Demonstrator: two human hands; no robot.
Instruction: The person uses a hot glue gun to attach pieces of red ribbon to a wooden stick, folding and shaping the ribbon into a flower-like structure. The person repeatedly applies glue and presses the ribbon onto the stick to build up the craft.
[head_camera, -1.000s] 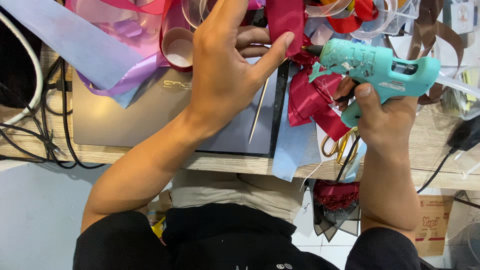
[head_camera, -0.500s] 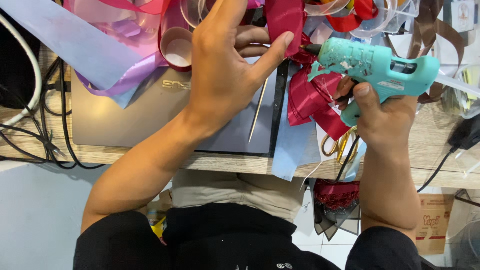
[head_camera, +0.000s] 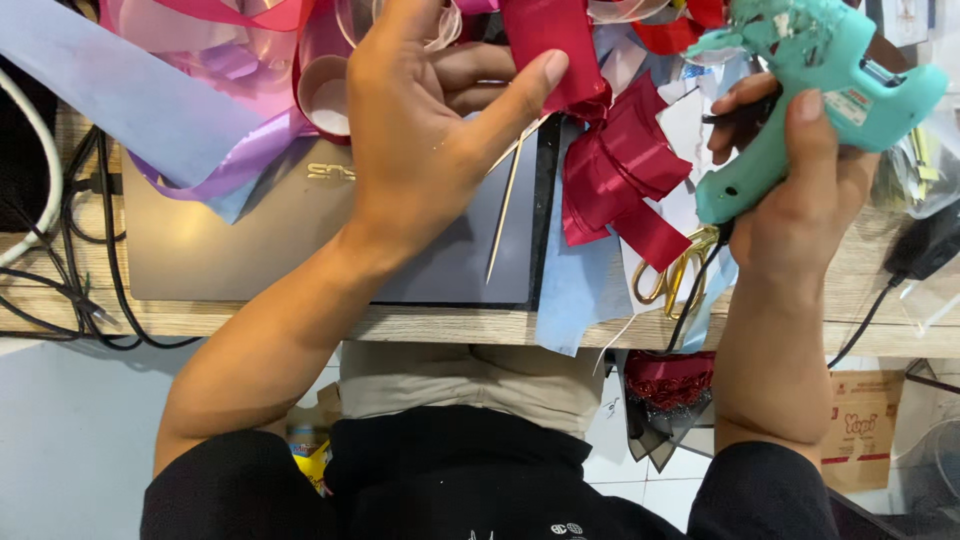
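Note:
My left hand reaches across the desk and pinches a dark red satin ribbon between thumb and fingers. A thin wooden stick runs down from under that hand over the closed grey laptop. My right hand grips a turquoise glue gun by its handle, index finger by the trigger, nozzle aimed left toward the ribbon. Folded dark red ribbon loops lie between the two hands.
Gold-handled scissors lie under the ribbon loops near the desk's front edge. Purple and pink ribbon and a ribbon roll are heaped at the back left. Black cables trail at the left. A blue sheet overhangs the edge.
The glue gun in my right hand has lifted slightly and tipped away from the ribbon loops. My left hand stays on the red ribbon.

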